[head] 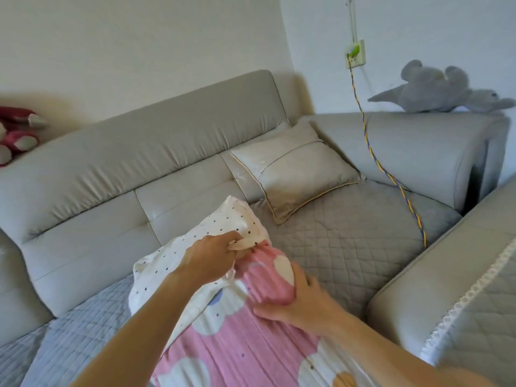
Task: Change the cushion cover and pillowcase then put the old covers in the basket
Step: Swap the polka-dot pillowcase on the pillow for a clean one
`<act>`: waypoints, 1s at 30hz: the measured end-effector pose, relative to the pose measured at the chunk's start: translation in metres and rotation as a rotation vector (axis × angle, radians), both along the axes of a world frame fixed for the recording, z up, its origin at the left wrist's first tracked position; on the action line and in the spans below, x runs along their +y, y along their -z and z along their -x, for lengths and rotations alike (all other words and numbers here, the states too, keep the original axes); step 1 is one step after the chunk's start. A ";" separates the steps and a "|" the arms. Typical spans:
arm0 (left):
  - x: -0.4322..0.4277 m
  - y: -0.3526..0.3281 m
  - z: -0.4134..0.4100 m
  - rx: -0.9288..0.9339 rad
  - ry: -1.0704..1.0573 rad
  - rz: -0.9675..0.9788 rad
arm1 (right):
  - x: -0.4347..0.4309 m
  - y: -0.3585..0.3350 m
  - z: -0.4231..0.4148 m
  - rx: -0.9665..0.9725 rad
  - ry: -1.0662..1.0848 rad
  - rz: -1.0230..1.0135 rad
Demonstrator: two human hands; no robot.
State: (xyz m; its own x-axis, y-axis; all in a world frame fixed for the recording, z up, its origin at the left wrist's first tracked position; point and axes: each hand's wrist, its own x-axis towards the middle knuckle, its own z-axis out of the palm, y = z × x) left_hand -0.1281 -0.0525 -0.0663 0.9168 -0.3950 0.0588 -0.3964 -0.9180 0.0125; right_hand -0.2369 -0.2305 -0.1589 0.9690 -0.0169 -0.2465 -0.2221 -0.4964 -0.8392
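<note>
Pillow (pixel 237 344), pink and flowered, lies lengthwise beneath both grips. Its far end is bunched in my right hand (pixel 304 300), fingers and thumb curled round the padding. My left hand (pixel 212 261), just beyond the right and beside it, pinches the hem of the dotted cover (pixel 178 263) between thumb and curled fingers. The cover's mouth sits at that pinch, over the pillow's end. Whether the cover is going on or coming off cannot be told. Judgement: both items are light, soft and limp. The cover will sag and crease, so take it at the hem, and squeeze the pillow's corner small to pass the mouth. Cushion (pixel 296 166) rests on the sofa (pixel 139 152) well beyond my left hand, untouched. Basket not in view.
</note>
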 end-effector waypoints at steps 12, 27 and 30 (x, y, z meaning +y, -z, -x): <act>-0.018 -0.080 0.022 -0.332 0.115 -0.232 | 0.067 -0.069 0.028 -0.668 -0.020 0.324; -0.006 -0.106 0.048 -0.203 0.033 0.716 | 0.094 -0.141 -0.062 -0.900 0.125 0.420; 0.006 -0.072 0.035 -0.316 -0.063 0.794 | 0.075 -0.132 -0.065 -0.910 0.094 0.510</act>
